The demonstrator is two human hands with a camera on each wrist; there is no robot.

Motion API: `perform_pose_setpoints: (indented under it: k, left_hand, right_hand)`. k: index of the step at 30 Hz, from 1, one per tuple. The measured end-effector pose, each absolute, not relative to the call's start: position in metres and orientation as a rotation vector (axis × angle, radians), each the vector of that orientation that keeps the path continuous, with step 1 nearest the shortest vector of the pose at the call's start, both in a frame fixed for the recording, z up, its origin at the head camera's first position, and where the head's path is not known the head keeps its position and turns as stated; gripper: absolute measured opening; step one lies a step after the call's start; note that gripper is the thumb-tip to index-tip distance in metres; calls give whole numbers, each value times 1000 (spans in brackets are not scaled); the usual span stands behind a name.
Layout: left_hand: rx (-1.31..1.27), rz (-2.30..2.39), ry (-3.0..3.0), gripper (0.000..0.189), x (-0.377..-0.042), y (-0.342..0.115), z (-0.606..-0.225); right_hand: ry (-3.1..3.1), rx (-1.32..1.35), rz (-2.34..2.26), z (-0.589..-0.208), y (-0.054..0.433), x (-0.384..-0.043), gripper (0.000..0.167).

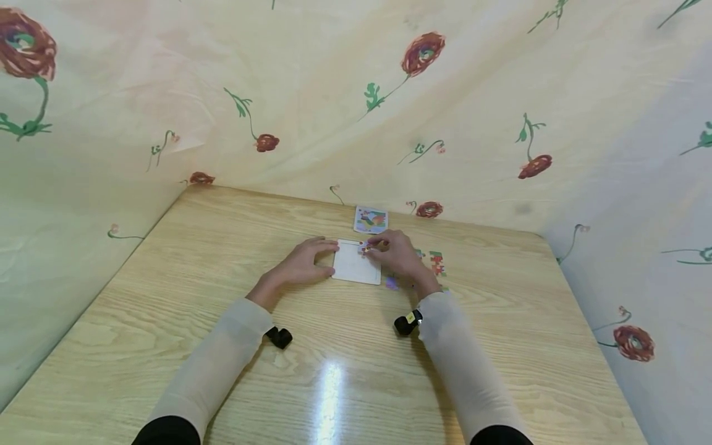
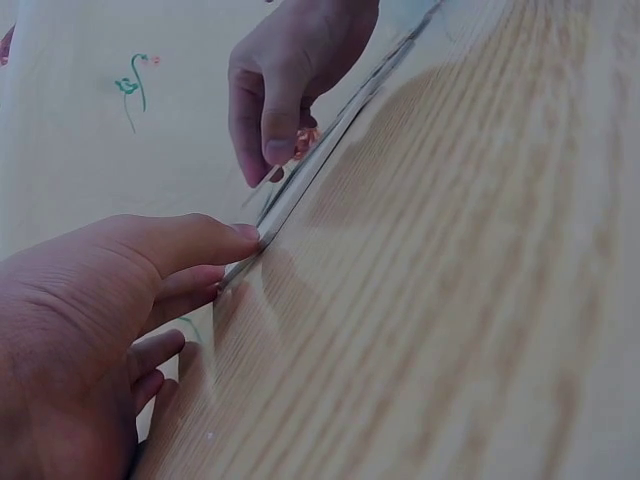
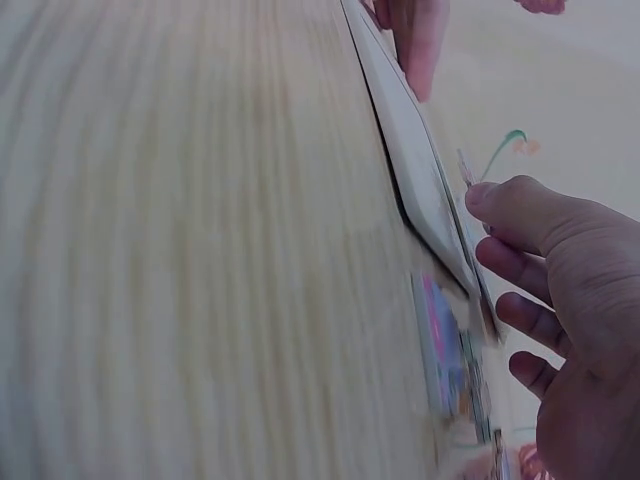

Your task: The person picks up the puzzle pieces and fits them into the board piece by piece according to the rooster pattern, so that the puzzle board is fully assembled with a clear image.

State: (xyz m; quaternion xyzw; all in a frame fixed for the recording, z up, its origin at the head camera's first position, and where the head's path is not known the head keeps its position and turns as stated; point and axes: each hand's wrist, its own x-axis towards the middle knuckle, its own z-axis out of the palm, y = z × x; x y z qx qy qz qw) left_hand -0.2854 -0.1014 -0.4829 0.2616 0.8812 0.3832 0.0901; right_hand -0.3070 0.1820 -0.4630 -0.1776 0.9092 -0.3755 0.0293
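Right hand (image 1: 397, 253): fingers pinch puzzle piece (image 1: 363, 249) over white tray (image 1: 354, 267). Left hand (image 1: 303, 262): fingers spread, touching tray edge.

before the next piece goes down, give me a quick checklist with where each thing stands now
1. White tray steadied: ok, left hand touches its left side.
2. Puzzle piece gripped: ok, right hand pinches it.
3. Piece laid flat in the tray: not ok, it is held above.
4. Piece turned to match the picture card: cannot tell, too small.
5. Picture card unblocked: ok, mostly visible beyond the tray.
6. Loose pieces all visible: not ok, right arm partly covers them.
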Motion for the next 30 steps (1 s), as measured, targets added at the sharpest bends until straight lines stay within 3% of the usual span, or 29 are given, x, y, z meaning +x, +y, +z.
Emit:
perform_pose_setpoints:
  k: [12,30]
  left_hand:
    - [803,1128,2633,61,-284,-102,-481]
    - [794,1128,2638,60,-284,-102,-482]
  right_hand:
    - [2921,-679,-1019,-469,152,-313,29]
    - [3003,-657,-869,-473,142,-312,29]
